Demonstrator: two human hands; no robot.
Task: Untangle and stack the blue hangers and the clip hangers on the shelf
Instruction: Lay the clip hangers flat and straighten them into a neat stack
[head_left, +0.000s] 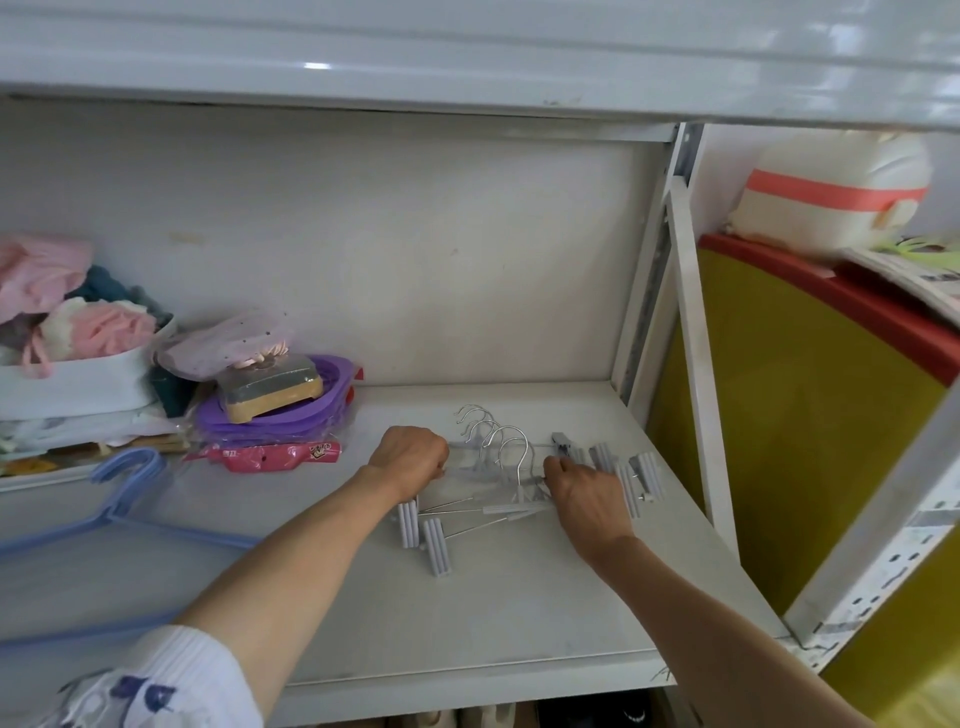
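Several grey clip hangers (498, 467) with metal hooks lie bunched together on the white shelf (493, 613), right of centre. My left hand (410, 457) grips the left end of the bunch with curled fingers. My right hand (582, 493) holds the right part of the bunch, fingers curled over the bars near the right-hand clips (641, 475). Two loose-looking clips (423, 530) stick out below my left wrist. The blue hangers (114, 525) lie flat at the shelf's left, apart from both hands.
A white basket of soft pink cloths (78, 364) and purple plastic items (280, 410) with a pink packet (270, 454) crowd the back left. A metal upright (696, 364) bounds the shelf on the right, with a yellow and red container (805, 415) beyond.
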